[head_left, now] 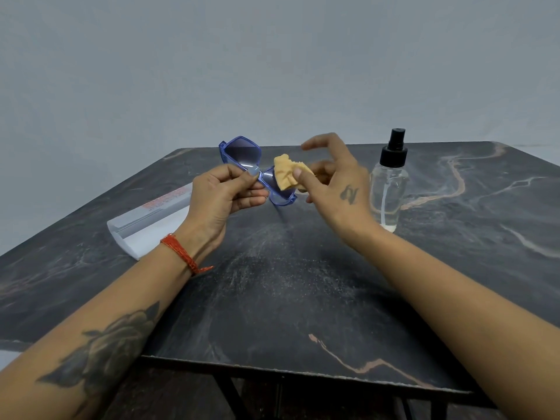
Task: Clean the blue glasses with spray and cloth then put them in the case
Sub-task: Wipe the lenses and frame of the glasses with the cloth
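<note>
The blue glasses (242,156) hang tilted above the table, one lens up at the left and the other lower at the right. My left hand (222,197) pinches them at the bridge. My right hand (333,180) pinches a small tan cloth (286,176) between thumb and fingers and holds it against the lower lens; its index finger sticks out. A clear spray bottle (389,183) with a black pump top stands upright just right of my right hand. The white case (151,221) lies open on the table to the left, behind my left wrist.
The dark marbled table (288,283) stretches in front of me, its near edge low in view above black legs. A plain grey wall stands behind it. A red thread band circles my left wrist.
</note>
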{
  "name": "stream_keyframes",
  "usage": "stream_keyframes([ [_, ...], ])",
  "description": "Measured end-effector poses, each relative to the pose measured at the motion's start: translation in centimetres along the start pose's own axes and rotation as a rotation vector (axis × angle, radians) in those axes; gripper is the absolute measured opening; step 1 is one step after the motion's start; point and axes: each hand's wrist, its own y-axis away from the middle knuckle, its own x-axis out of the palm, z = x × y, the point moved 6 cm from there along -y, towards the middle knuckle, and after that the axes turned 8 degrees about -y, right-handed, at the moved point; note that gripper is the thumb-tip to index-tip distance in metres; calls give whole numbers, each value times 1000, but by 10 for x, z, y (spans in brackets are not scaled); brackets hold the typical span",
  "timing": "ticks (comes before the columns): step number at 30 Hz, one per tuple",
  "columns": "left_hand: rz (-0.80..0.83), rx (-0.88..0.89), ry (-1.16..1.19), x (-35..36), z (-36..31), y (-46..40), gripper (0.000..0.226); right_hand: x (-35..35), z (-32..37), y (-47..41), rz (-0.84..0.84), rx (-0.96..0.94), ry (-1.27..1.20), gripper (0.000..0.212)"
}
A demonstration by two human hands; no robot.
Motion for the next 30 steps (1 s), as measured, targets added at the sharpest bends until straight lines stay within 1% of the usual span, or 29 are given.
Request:
stream_keyframes([
  [3, 7, 1, -2, 1, -1, 1, 14, 3, 11, 4, -34, -241, 233, 22],
  [5, 10, 6, -4, 1, -1, 1, 14, 5, 14, 6, -38, -334, 293, 23],
  [9, 7, 18, -13, 2, -1, 1, 15, 9, 12, 7, -5, -312, 277, 18],
  [13, 15, 23, -12, 2, -1, 1, 16, 15, 16, 11, 40, -408, 356, 20],
  [15, 3, 15, -4, 1, 0, 0, 16, 17, 15, 12, 88, -428, 355, 17],
  [17, -10, 7, 1, -1, 1, -1, 16, 15, 15, 11, 101, -440, 344, 12],
  [23, -1, 13, -21, 0, 0, -1, 15, 6, 13, 5, 41, -372, 417, 8],
  [28, 20, 41, -42, 2, -2, 1, 15, 5, 14, 5, -22, -335, 380, 9],
  [30, 29, 47, -52, 4, -2, 2, 15, 9, 16, 6, -6, -365, 361, 9],
])
